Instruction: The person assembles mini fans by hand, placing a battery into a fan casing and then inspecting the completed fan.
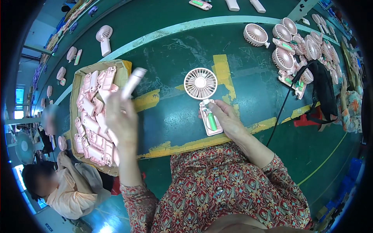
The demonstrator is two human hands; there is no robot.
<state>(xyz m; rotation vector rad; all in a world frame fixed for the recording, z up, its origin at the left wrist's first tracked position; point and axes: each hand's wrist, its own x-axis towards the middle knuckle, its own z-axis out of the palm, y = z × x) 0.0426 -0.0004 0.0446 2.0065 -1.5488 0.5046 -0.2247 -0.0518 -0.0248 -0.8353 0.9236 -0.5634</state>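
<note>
A pink handheld fan [200, 83] is in front of me, its handle without a cover so that a green battery [211, 121] and thin wires show. My right hand [228, 119] grips this handle from the right, thumb on its upper end. On the left, over the edge of a cardboard box [126, 70], my left hand [121, 120] is smeared by motion. A pale pink handle cover [134, 82] sticks out between its fingers, tilted up to the right. Many similar pink handle covers [91, 123] lie heaped in the box.
A pile of pink fans [285, 58], some with bare batteries, lies at the right. A black bag [324, 93] and a dark cord [280, 110] are beside it. Another fan [104, 39] lies beyond the box. Co-workers sit at the lower left [74, 186] and far right [351, 108].
</note>
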